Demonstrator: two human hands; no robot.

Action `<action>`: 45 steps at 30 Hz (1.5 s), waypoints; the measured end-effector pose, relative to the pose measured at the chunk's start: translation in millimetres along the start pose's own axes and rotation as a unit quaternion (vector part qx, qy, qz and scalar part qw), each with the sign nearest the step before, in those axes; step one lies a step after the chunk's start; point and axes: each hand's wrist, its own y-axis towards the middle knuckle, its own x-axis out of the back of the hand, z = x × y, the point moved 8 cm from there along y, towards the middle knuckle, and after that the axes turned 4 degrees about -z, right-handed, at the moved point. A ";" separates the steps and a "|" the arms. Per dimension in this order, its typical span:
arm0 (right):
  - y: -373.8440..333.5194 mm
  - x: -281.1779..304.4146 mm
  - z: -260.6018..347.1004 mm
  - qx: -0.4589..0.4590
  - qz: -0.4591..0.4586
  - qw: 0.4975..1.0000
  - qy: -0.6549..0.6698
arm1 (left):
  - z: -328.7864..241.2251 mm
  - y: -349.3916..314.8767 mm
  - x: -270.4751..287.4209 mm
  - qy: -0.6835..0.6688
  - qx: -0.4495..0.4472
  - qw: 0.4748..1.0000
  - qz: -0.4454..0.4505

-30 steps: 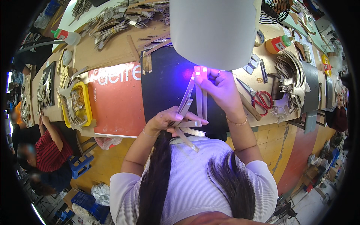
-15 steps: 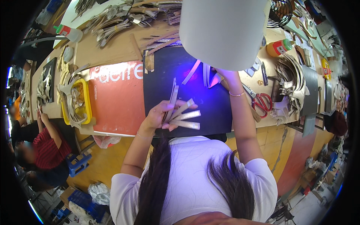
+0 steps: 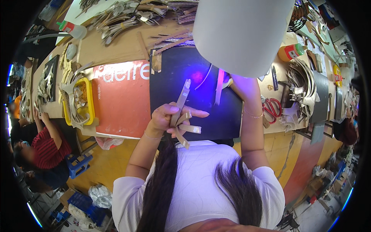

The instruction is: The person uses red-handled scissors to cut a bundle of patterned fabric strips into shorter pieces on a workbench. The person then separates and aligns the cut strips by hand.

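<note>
My left hand point(image 3: 164, 119) grips several narrow grey-beige strips point(image 3: 181, 102) over the near left part of the black mat point(image 3: 170, 69). One bundle points away from me; other strips fan out between the fingers toward my body. Its index finger stretches out to the right. My right hand point(image 3: 244, 86) is under the edge of a large white lamp-like housing point(image 3: 237, 38), which hides most of its fingers. Beside those fingers a strip point(image 3: 219, 87) glows pink and violet in the blue light. A thin curved strip point(image 3: 205, 76) shows to its left.
Red-handled scissors point(image 3: 275, 108) lie right of my forearm, near stacked curved metallic-looking pieces point(image 3: 305, 85). An orange-red board point(image 3: 119, 104) and a yellow basket point(image 3: 91, 102) are on the left. More strips point(image 3: 176, 43) lie behind the mat. A person in a striped shirt point(image 3: 48, 149) works at far left.
My right hand has moved a little to the right, and the strips near it have changed position. In my left hand the fanned strips swing closer to my body, and the index finger stretches out.
</note>
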 end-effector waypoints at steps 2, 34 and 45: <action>-17.6 -21.7 16.4 -0.024 0.092 0.971 0.221 | 0.7 0.3 1.4 0.005 0.000 1.000 0.005; 29.5 -88.0 -48.4 -0.087 0.090 0.992 -0.010 | -29.8 -14.9 14.5 0.321 -0.012 0.904 -0.282; 15.1 -86.3 -1.8 0.274 -0.136 0.879 -0.366 | -30.7 -12.9 16.6 0.314 -0.029 0.905 -0.285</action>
